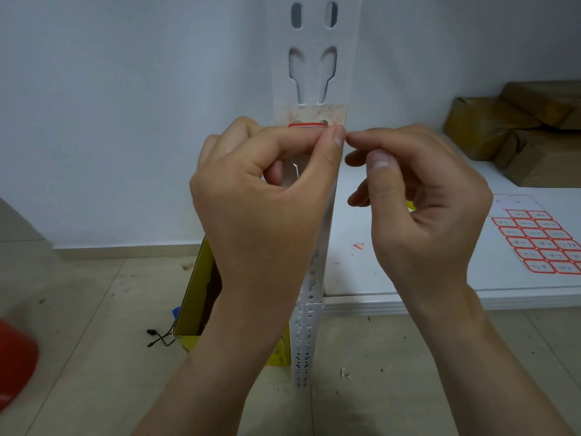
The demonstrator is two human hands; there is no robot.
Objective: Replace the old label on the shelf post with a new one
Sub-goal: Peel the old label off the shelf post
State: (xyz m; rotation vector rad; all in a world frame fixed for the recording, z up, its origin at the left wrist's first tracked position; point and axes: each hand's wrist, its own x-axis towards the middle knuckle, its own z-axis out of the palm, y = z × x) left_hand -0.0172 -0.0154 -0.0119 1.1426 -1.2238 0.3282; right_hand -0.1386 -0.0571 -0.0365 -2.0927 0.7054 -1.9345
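A white slotted shelf post (314,67) rises in the middle of the view. On it sits a worn, stained patch of old label residue (311,113). Just below that, the red top edge of a label (306,125) shows on the post. My left hand (267,196) pinches this label with thumb and forefinger, covering most of it. My right hand (421,202) is beside it, its forefinger tip touching the label's right corner next to my left thumb. A sheet of red-bordered labels (540,243) lies on the white shelf board (408,291) at the right.
Brown wrapped parcels (518,130) are stacked at the back right of the shelf. A small red scrap (358,246) lies on the shelf board. A yellow open box (201,297) stands on the floor left of the post, with a black cable (160,336) beside it. A red object (15,363) sits at the left edge.
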